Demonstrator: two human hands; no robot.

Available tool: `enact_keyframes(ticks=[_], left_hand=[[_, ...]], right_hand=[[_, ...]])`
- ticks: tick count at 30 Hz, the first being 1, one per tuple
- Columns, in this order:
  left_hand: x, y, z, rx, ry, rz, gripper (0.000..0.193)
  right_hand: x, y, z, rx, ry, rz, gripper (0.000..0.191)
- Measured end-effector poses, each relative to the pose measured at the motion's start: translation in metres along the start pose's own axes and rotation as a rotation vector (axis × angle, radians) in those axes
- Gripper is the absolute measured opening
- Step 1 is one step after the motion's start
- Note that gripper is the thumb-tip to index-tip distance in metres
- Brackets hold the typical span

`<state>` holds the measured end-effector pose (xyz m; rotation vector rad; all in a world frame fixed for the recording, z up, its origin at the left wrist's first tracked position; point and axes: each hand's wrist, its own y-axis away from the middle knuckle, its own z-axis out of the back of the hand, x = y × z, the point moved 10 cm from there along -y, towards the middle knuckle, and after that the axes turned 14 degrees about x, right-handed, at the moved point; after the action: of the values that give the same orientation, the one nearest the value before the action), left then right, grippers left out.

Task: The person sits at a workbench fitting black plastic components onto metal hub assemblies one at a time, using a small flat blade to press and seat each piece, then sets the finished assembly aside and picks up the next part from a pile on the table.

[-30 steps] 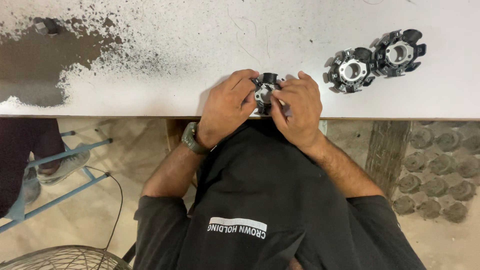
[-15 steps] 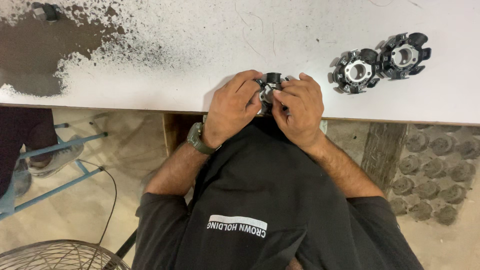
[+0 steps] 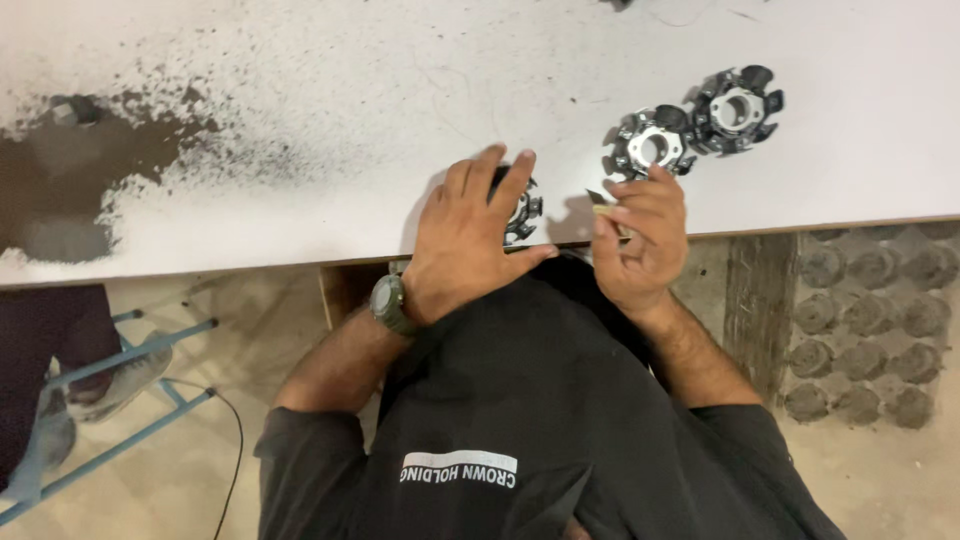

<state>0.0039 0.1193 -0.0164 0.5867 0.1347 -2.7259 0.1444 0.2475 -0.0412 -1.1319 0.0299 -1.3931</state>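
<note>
My left hand [image 3: 465,235], with a watch on the wrist, lies flat over a round black and silver metal part [image 3: 523,212] at the near edge of the white table [image 3: 330,90] and holds it down. Most of the part is hidden under the fingers. My right hand [image 3: 640,240] is a little to the right of it, off the part, pinching a small flat tan and dark piece [image 3: 603,206] between thumb and fingertips. The fingertips of that hand are close to a second round part [image 3: 652,145].
A third round part [image 3: 737,105] sits beside the second one, farther back on the right. The tabletop has a worn dark patch [image 3: 60,200] with a bolt [image 3: 72,108] at the left. Another person's leg and shoe [image 3: 120,375] and a blue frame [image 3: 130,425] are at lower left.
Both hands were closed together on the round part. My right hand has come away to the right holding the small piece, and my left hand has spread flat over the part.
</note>
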Motion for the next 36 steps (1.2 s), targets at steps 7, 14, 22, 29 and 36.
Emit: enact_keyframes(ticks=[7, 14, 22, 29, 36], left_hand=[[-0.071, -0.08, -0.025, 0.027, 0.007, -0.293, 0.079], [-0.141, -0.161, -0.04, 0.128, -0.008, -0.328, 0.083], [-0.173, -0.219, -0.089, 0.084, -0.058, -0.454, 0.084], [-0.215, -0.315, -0.071, -0.146, -0.086, -0.38, 0.11], [-0.08, -0.101, -0.102, 0.365, -0.146, -0.32, 0.072]], right_hand=[[-0.076, 0.067, 0.121, -0.369, 0.038, -0.225, 0.023], [-0.108, 0.098, 0.191, -0.534, 0.021, -0.279, 0.022], [-0.129, 0.11, 0.207, -0.626, 0.01, -0.377, 0.019], [-0.13, 0.092, 0.209, -0.589, 0.091, -0.412, 0.025], [-0.134, 0.086, 0.198, -0.418, 0.092, -0.505, 0.02]])
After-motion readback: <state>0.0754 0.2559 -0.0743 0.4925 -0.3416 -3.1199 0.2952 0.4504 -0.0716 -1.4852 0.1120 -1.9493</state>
